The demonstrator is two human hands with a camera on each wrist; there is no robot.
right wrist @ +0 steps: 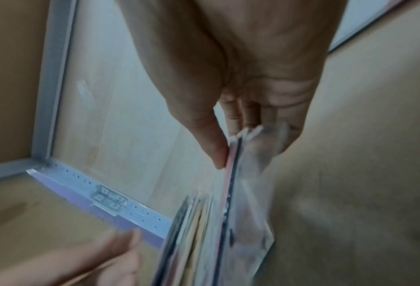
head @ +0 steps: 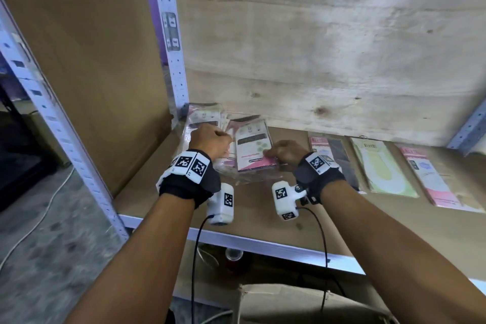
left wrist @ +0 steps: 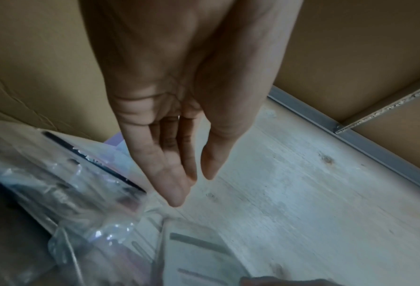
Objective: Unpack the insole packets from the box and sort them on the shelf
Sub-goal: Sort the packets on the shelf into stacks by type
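Fingers (right wrist: 250, 116) and thumb of the right hand (head: 285, 151) are pinched on the near corner of a pink packet (head: 252, 148), seen edge-on in the right wrist view with its clear sleeve trailing below. That packet is lifted slightly off the pile (head: 207, 126), and its long axis is laid from 6 toward 12 o'clock, away from the body. From the right fingertips the packet is spread toward 10 o'clock, so the right hand is judged the nearer one for carrying it.

At 9 o'clock of that packet the left hand (head: 209, 141) is held over the pile; in the left wrist view its fingers (left wrist: 177, 174) are straight and relaxed, nothing is gripped, and the plastic wrap is just beside the tips.

Toward 3 o'clock, well apart from the pile, three packets are already laid flat on the shelf (head: 263, 218) in a row: a dark one (head: 339, 155), a yellow one (head: 381, 166) and a pink one (head: 431, 176), long axes parallel to the held packet. A sideways carry toward 3 o'clock is judged the coming move.

The box is not clearly identified.
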